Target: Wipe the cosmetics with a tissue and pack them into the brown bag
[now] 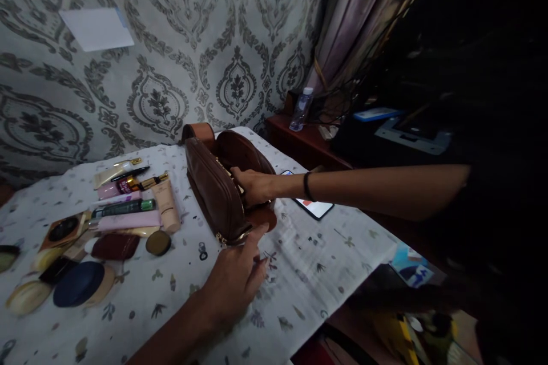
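Note:
A brown leather toiletry bag [212, 194] lies on the cloth with its top unzipped and its sides spread. My right hand [256, 187] reaches into the opening from the right; its fingertips are mostly hidden inside, so whether they grasp anything does not show. At the near end of the bag is my left hand [233, 276], its index finger stretched to the rounded leather end flap and its thumb apart below. Near the left hand stand a small round dark-lidded jar [158, 243] and a beige squeeze tube [166, 205].
Cosmetics crowd the left of the patterned tablecloth [299, 296], among them a blue-lidded compact [79, 284] and a pink tube [131, 220]. Beyond my right forearm lies a phone [317, 209]. A water bottle [302, 109] stands on a reddish-brown wooden surface [291, 140] by the wall.

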Demonstrator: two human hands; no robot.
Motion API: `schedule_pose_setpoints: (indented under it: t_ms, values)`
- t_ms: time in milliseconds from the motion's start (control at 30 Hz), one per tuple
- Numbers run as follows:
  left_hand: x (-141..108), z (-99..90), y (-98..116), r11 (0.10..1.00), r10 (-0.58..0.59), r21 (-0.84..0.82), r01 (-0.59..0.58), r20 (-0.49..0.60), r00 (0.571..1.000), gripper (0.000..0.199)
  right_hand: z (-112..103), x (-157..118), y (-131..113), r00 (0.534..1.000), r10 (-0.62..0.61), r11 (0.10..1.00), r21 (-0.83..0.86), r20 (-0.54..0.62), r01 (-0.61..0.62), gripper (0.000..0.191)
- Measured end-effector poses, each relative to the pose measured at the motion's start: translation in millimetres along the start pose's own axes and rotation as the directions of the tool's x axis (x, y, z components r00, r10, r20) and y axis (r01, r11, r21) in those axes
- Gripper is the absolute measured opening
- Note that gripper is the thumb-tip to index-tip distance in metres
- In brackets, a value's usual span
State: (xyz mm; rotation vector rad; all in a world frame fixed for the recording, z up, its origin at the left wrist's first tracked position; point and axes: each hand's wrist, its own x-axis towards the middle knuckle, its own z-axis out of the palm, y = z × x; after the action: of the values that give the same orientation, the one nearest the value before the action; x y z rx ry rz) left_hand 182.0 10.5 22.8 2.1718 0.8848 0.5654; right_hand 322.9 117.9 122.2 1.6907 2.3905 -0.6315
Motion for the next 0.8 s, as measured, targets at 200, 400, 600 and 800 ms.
schedule_pose_setpoints:
  t_ms: [200,400,600,800]
  values:
    - [-0.4,-1.7,0.3,1.000,-0.016,-0.016,0.016,0.011,1.000,0.054,4.9,0.7,10.1,0.992,-0.111,0.993,0.024,-0.053,0.113,0.087]
    - [-0.9,-1.5,-1.0,1.000,-0.018,-0.020,0.018,0.012,1.000,0.055,8.0,-2.9,8.2,0.986,-0.165,0.986,-0.030,-0.032,0.164,0.093]
    - [-0.4,-1.6,-1.7,1.000,-0.004,-0.008,0.004,0.020,1.000,0.055,3.1,-6.1,0.3,0.993,-0.108,0.988,-0.105,0.037,0.112,0.101]
    - [-0.4,-1.3,-4.6,1.000,0.012,-0.018,-0.011,0.031,0.999,0.056,-10.2,-14.8,-14.7,0.994,-0.019,0.993,-0.114,0.111,0.031,0.094]
